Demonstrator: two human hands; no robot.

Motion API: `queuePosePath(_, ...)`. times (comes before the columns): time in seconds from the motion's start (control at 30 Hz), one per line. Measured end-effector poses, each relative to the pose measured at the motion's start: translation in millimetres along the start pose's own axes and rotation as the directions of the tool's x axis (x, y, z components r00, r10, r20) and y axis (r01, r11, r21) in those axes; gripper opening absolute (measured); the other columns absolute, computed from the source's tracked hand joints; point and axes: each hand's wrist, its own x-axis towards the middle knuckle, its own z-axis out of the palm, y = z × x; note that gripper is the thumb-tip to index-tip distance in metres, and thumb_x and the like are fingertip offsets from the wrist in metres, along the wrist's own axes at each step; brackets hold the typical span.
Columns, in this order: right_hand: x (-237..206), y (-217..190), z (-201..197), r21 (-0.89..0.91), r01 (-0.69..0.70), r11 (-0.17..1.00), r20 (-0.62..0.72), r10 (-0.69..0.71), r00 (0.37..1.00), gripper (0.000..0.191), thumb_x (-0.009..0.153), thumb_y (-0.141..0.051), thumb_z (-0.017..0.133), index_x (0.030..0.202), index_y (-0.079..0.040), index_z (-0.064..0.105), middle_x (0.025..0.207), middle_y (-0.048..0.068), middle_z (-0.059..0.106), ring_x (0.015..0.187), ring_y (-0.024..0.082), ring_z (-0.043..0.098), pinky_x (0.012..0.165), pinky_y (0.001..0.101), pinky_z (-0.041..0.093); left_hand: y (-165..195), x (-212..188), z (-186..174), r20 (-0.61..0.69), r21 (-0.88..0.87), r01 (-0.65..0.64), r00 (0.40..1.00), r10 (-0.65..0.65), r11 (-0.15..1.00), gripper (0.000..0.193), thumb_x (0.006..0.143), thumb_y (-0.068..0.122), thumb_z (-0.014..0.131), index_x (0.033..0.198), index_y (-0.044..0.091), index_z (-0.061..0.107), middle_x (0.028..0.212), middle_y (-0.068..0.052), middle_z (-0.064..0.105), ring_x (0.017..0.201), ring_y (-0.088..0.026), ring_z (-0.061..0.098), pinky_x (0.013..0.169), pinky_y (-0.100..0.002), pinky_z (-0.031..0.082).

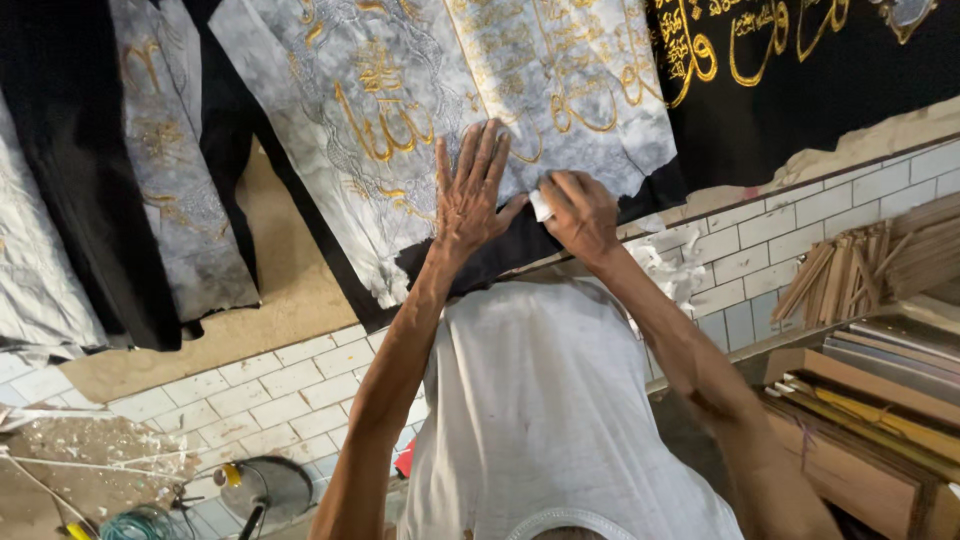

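Note:
My left hand (472, 190) lies flat, fingers spread, on a grey-white paper backing (420, 110) that covers a black cloth (790, 80) with gold embroidery. Just to its right, my right hand (580, 212) pinches a small torn scrap of white paper (541, 204) at the backing's ragged lower edge. Below both hands a strip of bare black cloth (500, 258) shows where the paper is gone. My white shirt fills the lower middle of the view.
More paper-covered black cloths (170, 160) hang at the left. A white tiled wall (260, 385) runs below them. Wooden sticks (850, 270) and stacked boards (870, 400) lie at the right. Paper scraps (680, 265), a round metal object (270, 488) and cord lie about.

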Motion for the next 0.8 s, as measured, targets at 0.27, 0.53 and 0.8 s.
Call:
queuePosePath(0.27, -28.1, 92.7, 8.2, 0.053, -0.191, 0.98, -0.089, 0.196, 0.977, 0.026, 0.08, -0.006, 0.072, 0.105, 0.0, 0.073, 0.093, 0.018, 0.071, 0.081, 0.036, 0.069, 0.072, 0.044, 0.057, 2.6, 1.3, -6.6, 0.019, 0.071, -0.057, 0.998, 0.056, 0.996, 0.104, 0.084, 0.069, 0.072, 0.163, 0.011, 0.034, 0.17, -0.014, 0.024, 0.157, -0.033, 0.02, 0.125, -0.068, 0.008)
queuePosePath(0.53, -45.5, 150.2, -67.7, -0.137, -0.412, 0.901, -0.268, 0.367, 0.891, 0.022, 0.087, -0.004, 0.079, 0.108, 0.0, 0.074, 0.098, 0.019, 0.072, 0.09, 0.039, 0.07, 0.078, 0.0453, 0.054, 11.0, 3.4, -6.4, 0.039, -0.01, -0.028, 0.999, 0.028, 1.0, 0.103, 0.081, 0.064, 0.075, 0.16, 0.01, 0.035, 0.168, -0.016, 0.024, 0.157, -0.033, 0.019, 0.124, -0.068, 0.004)
queuePosePath(0.8, -14.7, 64.3, -48.4, -0.12, -0.222, 0.968, -0.047, 0.218, 0.975, 0.067, 0.06, -0.032, 0.09, 0.113, 0.003, 0.068, 0.123, 0.024, 0.063, 0.114, 0.046, 0.058, 0.093, 0.0537, 0.049, 54.3, 53.1, 44.8, 0.13, 0.05, -0.339, 0.935, 0.331, 0.939, 0.09, 0.093, 0.061, 0.065, 0.161, 0.006, 0.041, 0.17, -0.013, 0.032, 0.16, -0.029, 0.022, 0.132, -0.056, 0.006)
